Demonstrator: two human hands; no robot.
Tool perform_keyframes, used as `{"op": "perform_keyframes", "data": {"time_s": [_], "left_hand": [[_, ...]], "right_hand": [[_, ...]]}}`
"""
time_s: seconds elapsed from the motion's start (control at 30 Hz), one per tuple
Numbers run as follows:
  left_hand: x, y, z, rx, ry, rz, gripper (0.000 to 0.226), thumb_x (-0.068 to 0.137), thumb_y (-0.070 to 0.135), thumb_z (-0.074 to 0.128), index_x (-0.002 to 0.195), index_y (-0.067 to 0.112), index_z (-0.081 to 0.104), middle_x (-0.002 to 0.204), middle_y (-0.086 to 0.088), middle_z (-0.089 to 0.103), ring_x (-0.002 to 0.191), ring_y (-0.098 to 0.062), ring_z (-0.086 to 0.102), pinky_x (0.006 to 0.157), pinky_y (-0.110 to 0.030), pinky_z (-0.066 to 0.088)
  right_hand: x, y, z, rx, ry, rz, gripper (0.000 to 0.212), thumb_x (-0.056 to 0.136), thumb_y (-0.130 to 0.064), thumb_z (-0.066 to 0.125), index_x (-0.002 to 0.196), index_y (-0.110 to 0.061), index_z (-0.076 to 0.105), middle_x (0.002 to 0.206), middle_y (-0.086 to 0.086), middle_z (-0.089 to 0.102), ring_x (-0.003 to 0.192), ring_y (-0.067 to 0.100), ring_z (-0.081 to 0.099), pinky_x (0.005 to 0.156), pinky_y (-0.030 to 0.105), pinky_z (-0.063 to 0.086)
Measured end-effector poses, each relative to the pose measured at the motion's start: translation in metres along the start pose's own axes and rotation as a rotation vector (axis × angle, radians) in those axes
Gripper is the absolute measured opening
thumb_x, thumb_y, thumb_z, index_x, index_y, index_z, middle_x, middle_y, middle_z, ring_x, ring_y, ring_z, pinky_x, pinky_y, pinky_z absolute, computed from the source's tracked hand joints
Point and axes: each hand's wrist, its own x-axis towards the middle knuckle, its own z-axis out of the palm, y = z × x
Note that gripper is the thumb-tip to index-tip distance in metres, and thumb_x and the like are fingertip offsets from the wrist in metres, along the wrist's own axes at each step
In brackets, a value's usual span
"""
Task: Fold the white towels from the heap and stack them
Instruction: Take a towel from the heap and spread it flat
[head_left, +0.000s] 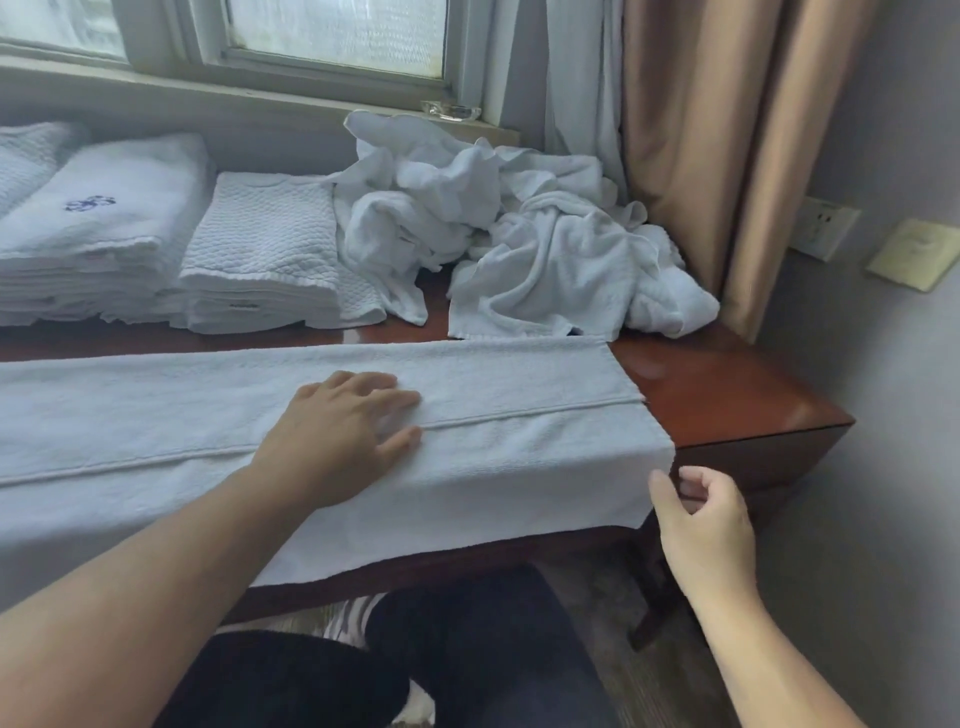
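Observation:
A long white towel (519, 379) lies folded lengthwise across the front of the wooden table (727, 395), its near edge hanging over the table's front. My left hand (337, 436) rests flat on its middle, fingers straight. My right hand (701, 519) hovers at the towel's near right corner with thumb and fingers loosely curled, holding nothing. A heap of crumpled white towels (519, 234) sits at the back right. Folded towels stand in stacks at the back left: a waffle-textured stack (260, 249) and a stack with a blue emblem (104, 218).
A window sill with a glass ashtray (451, 110) runs behind the table. Beige curtains (727, 130) hang at the right beside a wall socket (823, 226). My dark-trousered legs (467, 649) are under the table's front edge.

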Motion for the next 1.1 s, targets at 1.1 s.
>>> {"op": "perform_keyframes", "data": {"time_s": [1.1], "left_hand": [[-0.008, 0.074, -0.036, -0.41, -0.146, 0.12, 0.03, 0.091, 0.054, 0.054, 0.073, 0.03, 0.058, 0.074, 0.018, 0.06, 0.07, -0.002, 0.055, 0.061, -0.02, 0.037]], "right_hand": [[0.045, -0.111, -0.009, 0.972, -0.37, 0.216, 0.007, 0.095, -0.018, 0.069, 0.1, -0.012, 0.07, 0.083, 0.005, 0.077, 0.068, 0.015, 0.072, 0.056, 0.024, 0.055]]}}
